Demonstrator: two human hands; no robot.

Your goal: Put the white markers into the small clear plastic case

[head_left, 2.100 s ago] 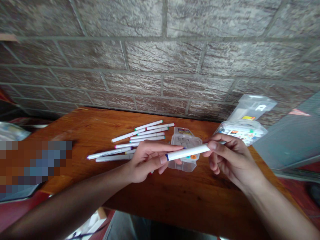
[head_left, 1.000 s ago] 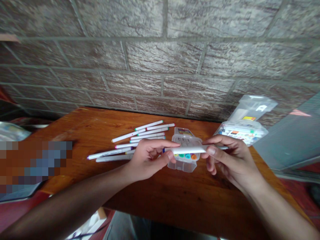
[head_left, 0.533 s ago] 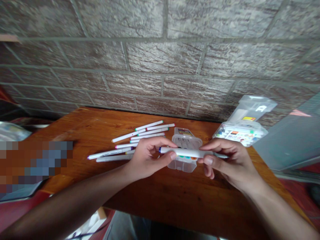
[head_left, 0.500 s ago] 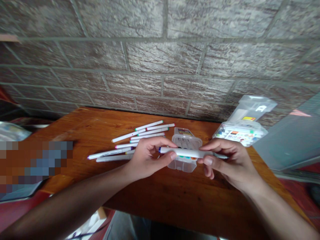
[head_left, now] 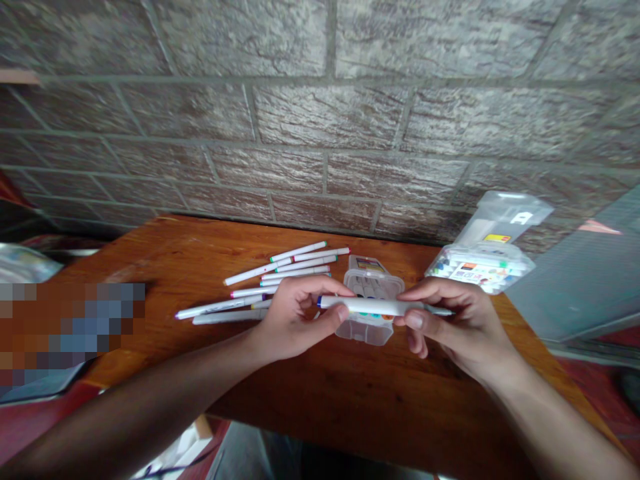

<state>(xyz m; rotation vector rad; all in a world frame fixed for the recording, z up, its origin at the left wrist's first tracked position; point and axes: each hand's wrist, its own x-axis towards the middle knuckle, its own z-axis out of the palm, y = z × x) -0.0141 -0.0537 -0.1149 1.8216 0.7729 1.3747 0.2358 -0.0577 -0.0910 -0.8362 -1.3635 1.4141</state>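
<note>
A white marker [head_left: 373, 306] with a blue end cap lies level between both hands, above a small clear plastic case [head_left: 373, 327]. My left hand [head_left: 295, 320] pinches its blue end with thumb and fingers. My right hand [head_left: 450, 327] grips the other end, fingers curled round it. Coloured marker ends show inside the case, just under the held marker.
Several white markers [head_left: 280, 277] lie loose on the wooden table [head_left: 200, 253], left of the case. A clear pack of markers [head_left: 485, 267] leans at the back right by the brick wall [head_left: 325, 120]. A blurred-out patch covers the table's left edge.
The marker was tilted up to the right; it has swung level and shifted a little left and down over the case. Both hands kept hold of it.
</note>
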